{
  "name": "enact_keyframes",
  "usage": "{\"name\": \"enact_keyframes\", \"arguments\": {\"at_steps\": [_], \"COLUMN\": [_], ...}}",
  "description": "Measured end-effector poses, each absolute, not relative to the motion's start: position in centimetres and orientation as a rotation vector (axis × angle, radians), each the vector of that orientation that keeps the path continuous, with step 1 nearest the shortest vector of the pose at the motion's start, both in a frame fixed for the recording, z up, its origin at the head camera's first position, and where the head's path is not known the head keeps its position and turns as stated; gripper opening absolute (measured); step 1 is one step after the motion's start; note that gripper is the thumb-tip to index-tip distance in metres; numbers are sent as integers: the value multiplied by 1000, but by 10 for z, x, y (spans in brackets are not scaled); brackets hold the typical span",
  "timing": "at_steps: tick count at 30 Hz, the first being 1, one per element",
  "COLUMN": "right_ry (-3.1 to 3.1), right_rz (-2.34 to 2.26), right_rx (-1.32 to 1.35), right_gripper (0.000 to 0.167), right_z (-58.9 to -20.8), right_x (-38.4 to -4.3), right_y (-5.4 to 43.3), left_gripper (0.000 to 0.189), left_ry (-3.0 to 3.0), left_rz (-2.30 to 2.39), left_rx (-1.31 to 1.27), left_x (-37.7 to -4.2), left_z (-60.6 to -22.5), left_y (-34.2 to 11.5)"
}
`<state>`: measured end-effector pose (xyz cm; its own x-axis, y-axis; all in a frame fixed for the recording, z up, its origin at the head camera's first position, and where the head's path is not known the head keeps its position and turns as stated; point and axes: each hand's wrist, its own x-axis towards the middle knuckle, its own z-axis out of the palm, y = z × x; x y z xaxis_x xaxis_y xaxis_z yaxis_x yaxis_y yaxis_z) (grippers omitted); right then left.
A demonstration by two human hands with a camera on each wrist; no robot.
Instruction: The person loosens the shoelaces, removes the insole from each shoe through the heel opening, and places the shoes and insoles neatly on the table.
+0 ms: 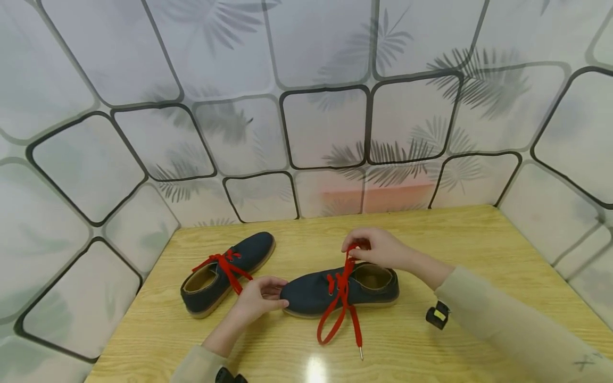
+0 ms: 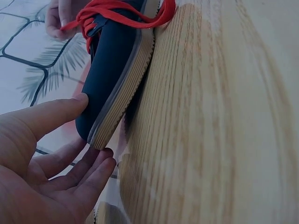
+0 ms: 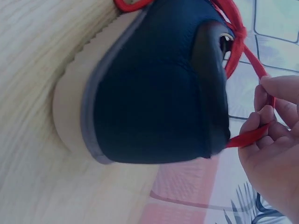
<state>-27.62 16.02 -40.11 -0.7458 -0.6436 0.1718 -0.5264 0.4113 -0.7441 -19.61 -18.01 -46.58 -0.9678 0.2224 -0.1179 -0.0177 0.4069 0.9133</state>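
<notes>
A navy shoe (image 1: 306, 295) with a tan sole lies on the table, its toe to the left. My left hand (image 1: 261, 299) holds that toe, the thumb on the upper and the fingers by the sole's tip, as the left wrist view shows. Above the shoe's opening, my right hand (image 1: 378, 249) pinches a red shoelace (image 3: 265, 72) and pulls it up from the bow. One red loop (image 1: 328, 330) and a lace end with a metal tip (image 1: 358, 332) hang over the near side of the shoe.
A second navy shoe (image 1: 254, 252) with red laces tied in a bow stands at the left, angled away. The wooden table (image 1: 431, 234) meets a patterned wall covering (image 1: 325, 127) at the back and sides.
</notes>
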Motion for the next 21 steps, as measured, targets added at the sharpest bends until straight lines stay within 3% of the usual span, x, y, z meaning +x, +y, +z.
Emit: {"name": "enact_keyframes", "arguments": {"at_steps": [9, 16, 21], "right_ry": [2709, 2539, 2502], "right_rz": [-1171, -1211, -1187], "right_rx": [-1098, -1102, -1113], "right_gripper": [15, 5, 8], "right_z": [-403, -411, -416], "right_x": [-276, -274, -272], "right_y": [161, 164, 166], "left_gripper": [44, 44, 45], "left_ry": [2444, 2459, 2470], "left_rz": [1588, 1582, 1582], "left_rx": [188, 200, 218], "left_x": [-195, -196, -197], "left_z": [-466, -467, -467], "left_y": [-181, -180, -180]}}
